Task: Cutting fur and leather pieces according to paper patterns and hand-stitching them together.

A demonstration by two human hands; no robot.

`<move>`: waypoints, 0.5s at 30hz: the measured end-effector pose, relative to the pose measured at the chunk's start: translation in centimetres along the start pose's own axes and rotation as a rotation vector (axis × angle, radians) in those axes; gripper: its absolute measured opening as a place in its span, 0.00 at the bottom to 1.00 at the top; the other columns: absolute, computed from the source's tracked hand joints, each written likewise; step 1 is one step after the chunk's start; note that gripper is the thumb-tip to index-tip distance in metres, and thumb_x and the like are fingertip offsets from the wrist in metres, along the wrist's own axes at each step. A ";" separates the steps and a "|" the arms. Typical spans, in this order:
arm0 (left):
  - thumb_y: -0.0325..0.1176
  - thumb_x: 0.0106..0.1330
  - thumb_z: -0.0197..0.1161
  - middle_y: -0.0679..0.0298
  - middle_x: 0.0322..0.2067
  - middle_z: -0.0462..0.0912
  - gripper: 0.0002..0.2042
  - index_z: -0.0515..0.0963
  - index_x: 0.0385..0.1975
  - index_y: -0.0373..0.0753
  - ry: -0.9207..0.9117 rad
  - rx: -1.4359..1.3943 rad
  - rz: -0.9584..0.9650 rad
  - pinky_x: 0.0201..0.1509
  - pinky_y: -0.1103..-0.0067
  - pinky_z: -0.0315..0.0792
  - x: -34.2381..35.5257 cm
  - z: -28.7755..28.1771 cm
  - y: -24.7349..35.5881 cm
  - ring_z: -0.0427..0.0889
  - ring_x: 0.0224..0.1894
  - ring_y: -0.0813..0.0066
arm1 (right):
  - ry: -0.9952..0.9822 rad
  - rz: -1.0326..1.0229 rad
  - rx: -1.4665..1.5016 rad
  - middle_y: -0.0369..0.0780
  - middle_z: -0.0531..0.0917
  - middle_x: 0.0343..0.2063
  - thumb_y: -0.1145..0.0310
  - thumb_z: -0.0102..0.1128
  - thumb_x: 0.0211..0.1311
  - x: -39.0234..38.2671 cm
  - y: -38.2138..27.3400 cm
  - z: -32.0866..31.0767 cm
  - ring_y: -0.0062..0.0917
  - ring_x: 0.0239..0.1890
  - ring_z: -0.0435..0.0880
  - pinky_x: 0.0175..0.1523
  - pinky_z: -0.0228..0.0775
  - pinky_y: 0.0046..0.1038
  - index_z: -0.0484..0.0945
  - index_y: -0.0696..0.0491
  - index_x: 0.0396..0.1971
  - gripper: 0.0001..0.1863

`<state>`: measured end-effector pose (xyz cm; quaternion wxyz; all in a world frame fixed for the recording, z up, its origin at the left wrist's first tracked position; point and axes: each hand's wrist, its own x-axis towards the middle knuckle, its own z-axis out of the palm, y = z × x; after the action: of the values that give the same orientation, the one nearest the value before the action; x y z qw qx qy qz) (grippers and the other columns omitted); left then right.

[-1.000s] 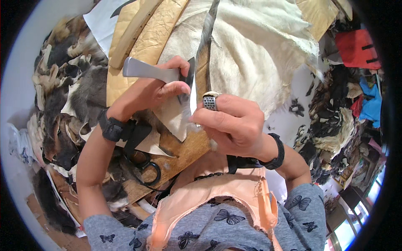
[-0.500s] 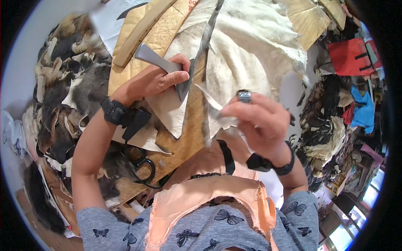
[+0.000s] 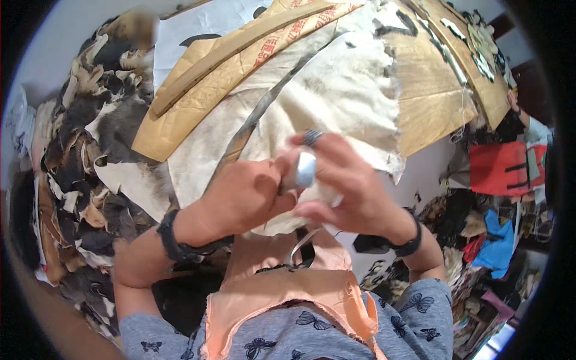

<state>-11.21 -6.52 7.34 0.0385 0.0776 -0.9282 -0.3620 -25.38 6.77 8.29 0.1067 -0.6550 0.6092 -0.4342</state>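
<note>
Near the middle of the view my left hand (image 3: 243, 195) is closed on a metal tool (image 3: 305, 170), its silvery end pointing up toward the camera. My right hand (image 3: 345, 183) is beside it, blurred, fingers apart and curved near the tool, with a dimpled metal thimble (image 3: 312, 138) on one finger. Beneath both hands lies a cream hide (image 3: 327, 84) crossed by a long dark fur strip (image 3: 261, 108). An apricot apron (image 3: 276, 288) is below my hands.
Brown paper (image 3: 156, 138) carries a wooden bar (image 3: 216, 60) at upper left. Fur scraps (image 3: 120, 132) heap on the left. Tan boards (image 3: 429, 120), a red bag (image 3: 498, 168) and blue cloth (image 3: 492, 246) are at right. Another person's hand (image 3: 513, 102) shows at far right.
The camera's view has shifted. My left hand and the tool have come down and right toward my right hand, which has turned and spread its fingers. The tool's handle now points at the camera.
</note>
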 end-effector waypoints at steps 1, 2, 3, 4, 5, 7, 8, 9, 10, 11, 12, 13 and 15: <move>0.36 0.54 0.62 0.51 0.22 0.77 0.12 0.72 0.31 0.35 0.020 -0.001 0.001 0.27 0.67 0.72 0.2 0.5 0.6 0.78 0.24 0.53 | -0.029 -0.025 0.090 0.43 0.77 0.45 0.70 0.68 0.44 -0.1 0.4 0.3 0.40 0.44 0.76 0.47 0.69 0.34 0.77 0.53 0.43 0.22; 0.35 0.53 0.63 0.51 0.22 0.78 0.13 0.72 0.34 0.35 0.068 0.008 0.059 0.26 0.67 0.72 0.7 1.1 0.7 0.78 0.24 0.52 | -0.024 -0.017 0.135 0.43 0.77 0.44 0.70 0.68 0.44 -0.3 1.2 0.8 0.39 0.43 0.76 0.47 0.69 0.33 0.78 0.53 0.42 0.20; 0.34 0.52 0.63 0.51 0.23 0.78 0.15 0.71 0.37 0.34 0.114 0.017 0.118 0.26 0.67 0.73 1.0 1.7 0.8 0.78 0.24 0.52 | -0.019 -0.007 0.181 0.43 0.77 0.43 0.70 0.68 0.45 -0.4 1.8 0.9 0.38 0.42 0.76 0.46 0.69 0.32 0.78 0.53 0.40 0.19; 0.34 0.53 0.64 0.52 0.22 0.78 0.17 0.71 0.40 0.33 0.120 0.058 0.075 0.25 0.66 0.72 1.2 2.0 0.9 0.78 0.23 0.51 | 0.015 -0.055 0.184 0.43 0.78 0.41 0.72 0.66 0.46 0.1 2.2 0.8 0.36 0.39 0.77 0.44 0.69 0.30 0.78 0.55 0.37 0.15; 0.34 0.53 0.64 0.52 0.22 0.78 0.17 0.71 0.40 0.33 0.137 0.058 0.068 0.25 0.66 0.72 1.2 2.1 1.3 0.78 0.23 0.51 | 0.001 -0.067 0.185 0.43 0.78 0.41 0.72 0.66 0.46 0.4 2.6 0.5 0.36 0.39 0.77 0.44 0.69 0.30 0.78 0.55 0.37 0.15; 0.37 0.54 0.64 0.52 0.23 0.78 0.18 0.73 0.41 0.34 0.148 -0.012 -0.042 0.26 0.66 0.73 0.9 1.6 2.8 0.79 0.23 0.52 | 0.022 -0.051 0.239 0.42 0.79 0.37 0.74 0.63 0.48 1.0 3.5 0.1 0.32 0.36 0.78 0.42 0.70 0.28 0.77 0.56 0.35 0.12; 0.38 0.56 0.63 0.53 0.23 0.78 0.16 0.75 0.41 0.34 0.209 -0.001 -0.160 0.28 0.69 0.73 0.7 1.1 3.8 0.79 0.24 0.56 | 0.061 -0.034 0.301 0.42 0.80 0.35 0.76 0.61 0.49 1.6 3.9 -0.7 0.28 0.34 0.79 0.40 0.70 0.26 0.76 0.58 0.34 0.10; 0.38 0.56 0.63 0.53 0.23 0.78 0.16 0.75 0.41 0.34 0.222 -0.005 -0.170 0.28 0.69 0.73 0.1 1.1 3.5 0.79 0.24 0.56 | 0.081 -0.052 0.277 0.41 0.80 0.36 0.76 0.59 0.50 2.4 4.8 -1.7 0.23 0.35 0.79 0.38 0.70 0.23 0.76 0.57 0.34 0.09; 0.36 0.57 0.62 0.54 0.24 0.78 0.15 0.75 0.40 0.35 0.311 -0.065 -0.291 0.29 0.71 0.73 -0.6 0.9 2.6 0.79 0.25 0.57 | 0.259 -0.126 0.219 0.40 0.75 0.21 0.77 0.62 0.45 3.6 5.4 -2.5 0.24 0.21 0.75 0.25 0.67 0.24 0.75 0.57 0.29 0.09; 0.35 0.57 0.62 0.55 0.25 0.78 0.14 0.76 0.40 0.36 0.410 -0.116 -0.429 0.30 0.72 0.72 -2.1 0.7 1.5 0.80 0.26 0.59 | 0.197 0.100 0.150 0.39 0.73 0.15 0.74 0.63 0.48 3.8 6.2 -3.7 0.19 0.17 0.71 0.23 0.65 0.22 0.76 0.57 0.28 0.07; 0.34 0.57 0.61 0.56 0.26 0.78 0.10 0.77 0.37 0.37 0.459 -0.027 -0.487 0.30 0.74 0.72 -4.3 0.8 0.0 0.79 0.27 0.60 | 0.139 0.216 -0.016 0.39 0.71 0.11 0.71 0.64 0.49 4.9 7.0 -4.6 0.16 0.15 0.68 0.22 0.63 0.21 0.76 0.58 0.27 0.07; 0.32 0.58 0.60 0.58 0.26 0.78 0.08 0.79 0.34 0.38 0.506 0.061 -0.542 0.30 0.75 0.71 -6.3 0.9 -1.4 0.79 0.27 0.61 | 0.092 0.227 -0.102 0.40 0.71 0.10 0.68 0.64 0.50 5.3 9.5 -5.2 0.18 0.13 0.68 0.20 0.62 0.23 0.77 0.57 0.27 0.09; 0.32 0.57 0.60 0.58 0.25 0.78 0.06 0.79 0.31 0.39 0.495 0.129 -0.669 0.30 0.74 0.70 -9.0 0.9 -3.3 0.78 0.27 0.61 | 0.009 0.262 -0.335 0.42 0.72 0.13 0.64 0.63 0.49 5.5 13.4 -6.6 0.29 0.14 0.68 0.24 0.64 0.30 0.77 0.55 0.28 0.11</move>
<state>-2.04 -6.75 4.36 0.1356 0.4616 -0.8353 -0.2661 -40.12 1.26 5.73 0.0490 -0.5767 0.7534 -0.3122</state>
